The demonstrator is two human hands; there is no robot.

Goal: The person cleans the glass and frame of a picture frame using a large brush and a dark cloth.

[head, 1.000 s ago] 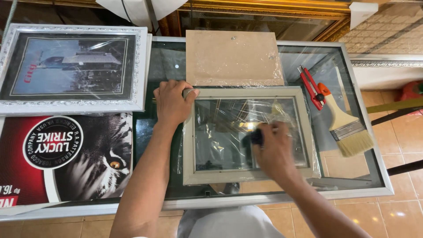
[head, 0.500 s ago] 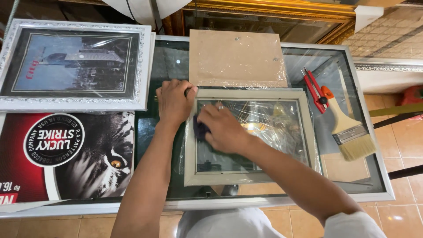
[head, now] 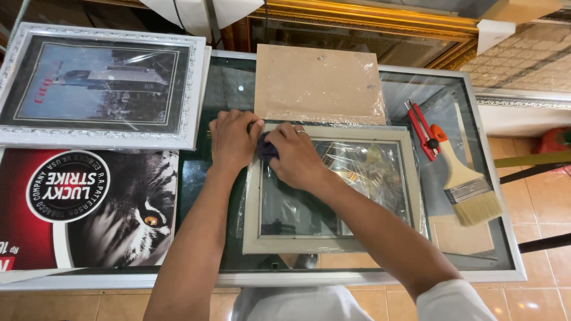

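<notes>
Two hands meet at the top left corner of a pale picture frame lying flat on the glass table. The left hand presses flat on that corner, gripping nothing. The right hand curls around a dark cloth on the pane. Pressing too hard could crack the glass, and the loose plastic wrap might snag the cloth.
</notes>
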